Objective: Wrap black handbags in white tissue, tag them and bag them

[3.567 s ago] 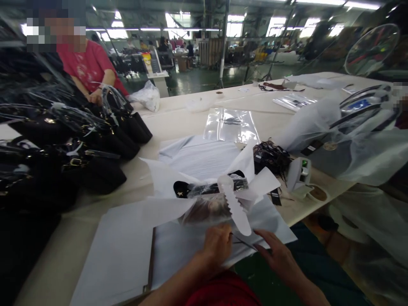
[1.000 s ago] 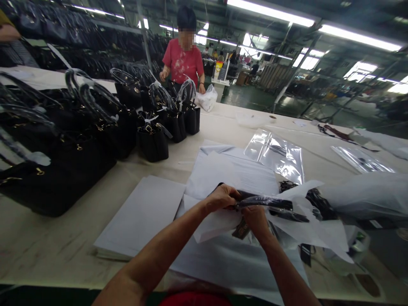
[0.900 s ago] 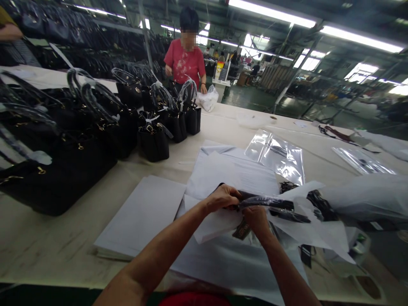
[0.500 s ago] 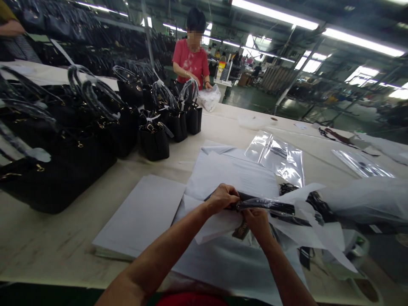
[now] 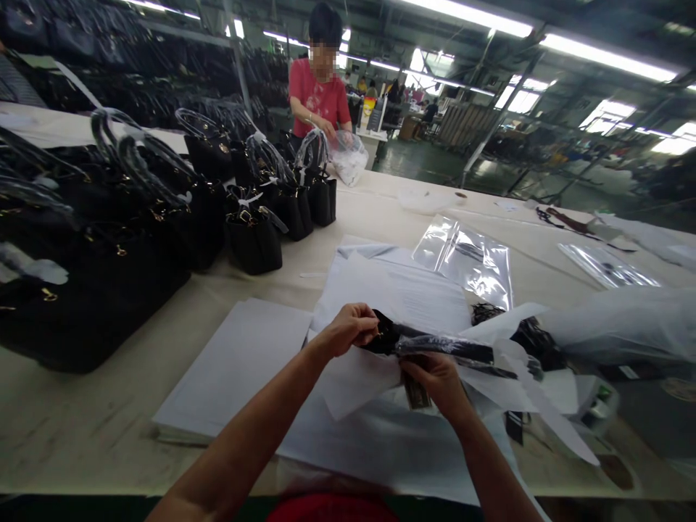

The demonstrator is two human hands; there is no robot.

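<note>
The left hand [image 5: 356, 326] has a narrow grip, fingertips pinched together at the left end of a black bag [image 5: 386, 333]; what they pinch is too small to tell. The right hand [image 5: 435, 373] holds the bag's near side, thumb and fingers closed by a dark tag [image 5: 416, 394], apparently at the base of the wrapped handles [image 5: 449, 346], which point right. The bag lies over pale sheets [image 5: 380, 283] on the tabletop [image 5: 261, 290]. Left is a white stack [image 5: 233, 370]; farther left, black handbags [image 5: 254, 243]. Clear plastic [image 5: 465, 254] lies beyond.
</note>
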